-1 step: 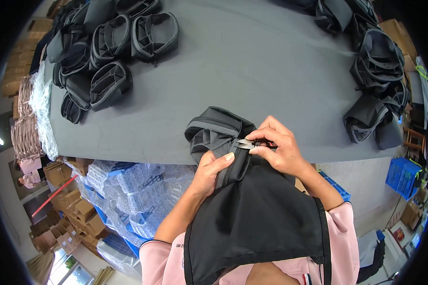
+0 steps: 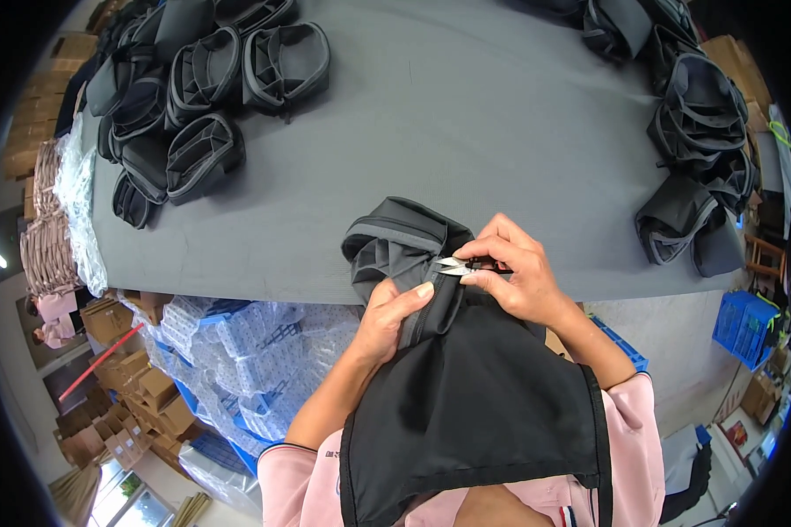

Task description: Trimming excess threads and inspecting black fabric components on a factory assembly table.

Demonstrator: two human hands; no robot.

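Soft black fabric pouch w/ grey-trimmed curved rim (image 2: 413,250) sits at the near edge of the grey cloth-covered tabletop (image 2: 466,132), right in front of the person; its lower part hangs past that edge, near the black fabric apron w/ bound border (image 2: 501,404). Pouch looks creased & tilted, thin folds showing inside the mouth on its L side. Left hand (image 2: 385,318) grips the pouch's near side, thumb pressed flat on top. Right hand (image 2: 520,277) is closed on small dark-handled snips w/ silver blades (image 2: 459,266); blades slightly parted, pointing L, tips at the pouch seam, can't tell if they touch thread. Near tabletop edge bows across, just beyond the forearms. Room-wise: wide stretch of grey surface ahead, b/w a L group of black divided pouches (image 2: 206,75) & a R group of black pouches (image 2: 699,114), both well apart from the hands. Containers: several L pouches gape, showing inner dividers; below the edge at L, translucent patterned plastic film (image 2: 246,360) covers blue plastic crates (image 2: 185,400), contents too hidden to tell; brown cardboard boxes (image 2: 154,386) stacked beyond; another blue slatted plastic crate (image 2: 743,329) far R, past the tabletop.
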